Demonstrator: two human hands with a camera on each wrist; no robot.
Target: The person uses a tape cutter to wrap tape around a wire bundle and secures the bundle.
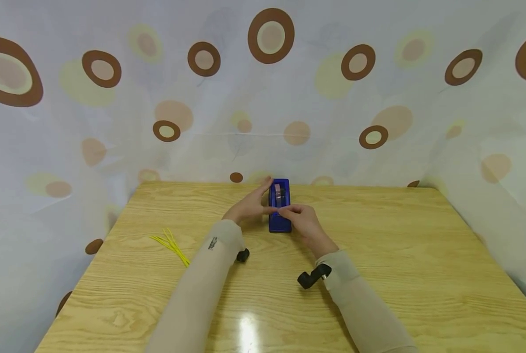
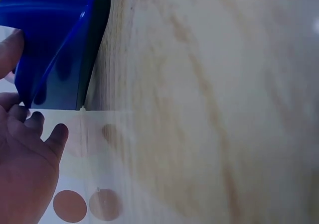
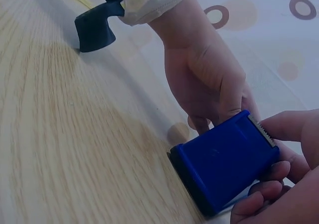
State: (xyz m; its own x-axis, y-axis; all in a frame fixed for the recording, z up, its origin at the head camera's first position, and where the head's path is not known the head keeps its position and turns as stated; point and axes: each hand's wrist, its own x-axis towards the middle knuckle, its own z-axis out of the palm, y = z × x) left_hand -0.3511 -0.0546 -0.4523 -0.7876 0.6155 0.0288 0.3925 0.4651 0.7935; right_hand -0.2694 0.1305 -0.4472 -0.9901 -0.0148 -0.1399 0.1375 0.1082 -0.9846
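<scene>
A blue tape dispenser [image 1: 280,224] stands near the back edge of the wooden table, with a roll of clear tape [image 1: 278,193] in its well. From its left side my left hand [image 1: 249,206] holds the dispenser, the thumb reaching across toward the tape's front end. In the left wrist view, fingers of that hand [image 2: 30,154] lie along the dispenser's end. My right hand [image 1: 308,224] pinches at the tape end, thumb and index finger beside the serrated cutter [image 3: 261,131]. The pinched tape itself is mostly hidden behind the fingertips.
Several thin yellow strips [image 1: 171,245] lie on the table [image 1: 399,274] to the left, beside the left forearm. Black camera mounts [image 1: 314,276] sit at both wrists. Behind the table's back edge hangs a white cloth [image 1: 298,162] with brown circles.
</scene>
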